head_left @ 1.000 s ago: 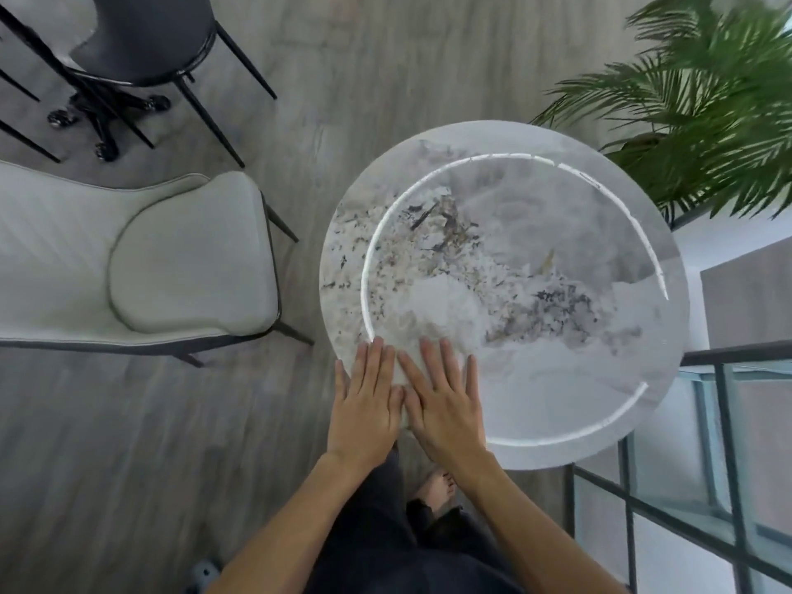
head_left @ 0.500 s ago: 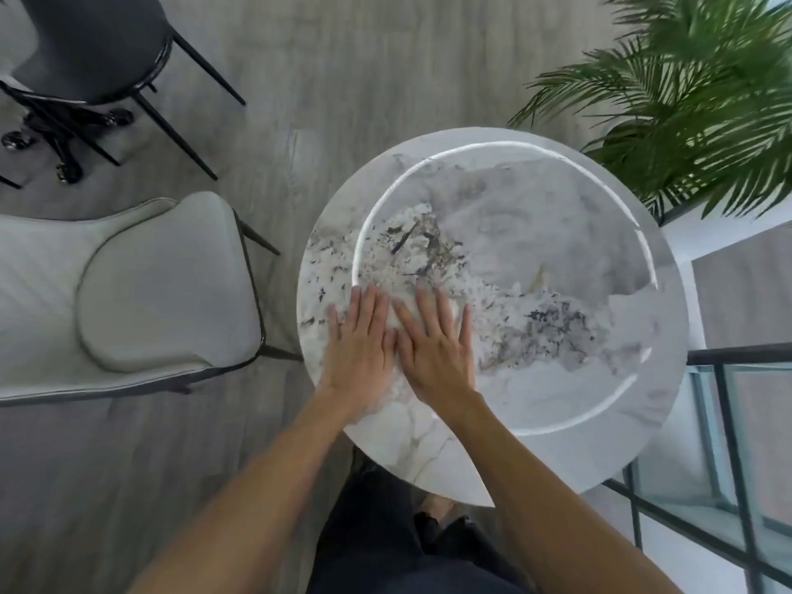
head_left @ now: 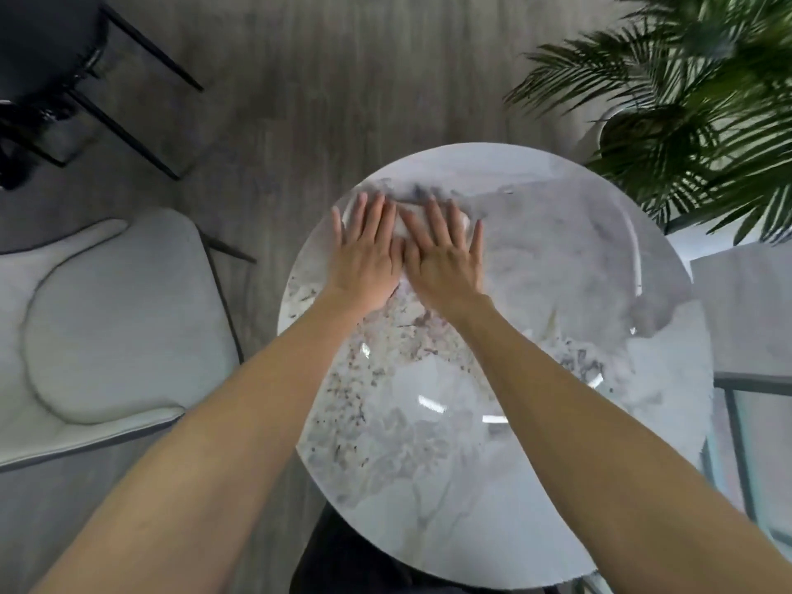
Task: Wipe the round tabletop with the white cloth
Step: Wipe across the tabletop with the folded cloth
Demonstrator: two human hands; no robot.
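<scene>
The left hand (head_left: 367, 255) and the right hand (head_left: 443, 258) lie flat side by side, palms down and fingers spread, thumbs nearly touching; neither grips anything, both simply press down on the white cloth (head_left: 458, 217). The cloth is almost wholly hidden beneath them, showing only as a pale strip between and just past the fingertips, so its outline is hard to tell; it seems to run crosswise under both palms. It sits near the far left edge of the tabletop (head_left: 557, 379), with both arms stretched out long to reach it. The cloth lies directly under the hands rather than ahead of them, shared about evenly, so neither hand is nearer. Judging by this, the stroke is at its far reach, and the next sweep would probably travel back toward the near edge or across to the right, where most of the glossy marble-patterned surface lies open. Around the tabletop are a grey wood-look floor, a pale upholstered chair (head_left: 107, 319) to the left, a dark chair (head_left: 47, 45) in the far left corner, and a palm plant (head_left: 694, 113) beyond the far right edge.
</scene>
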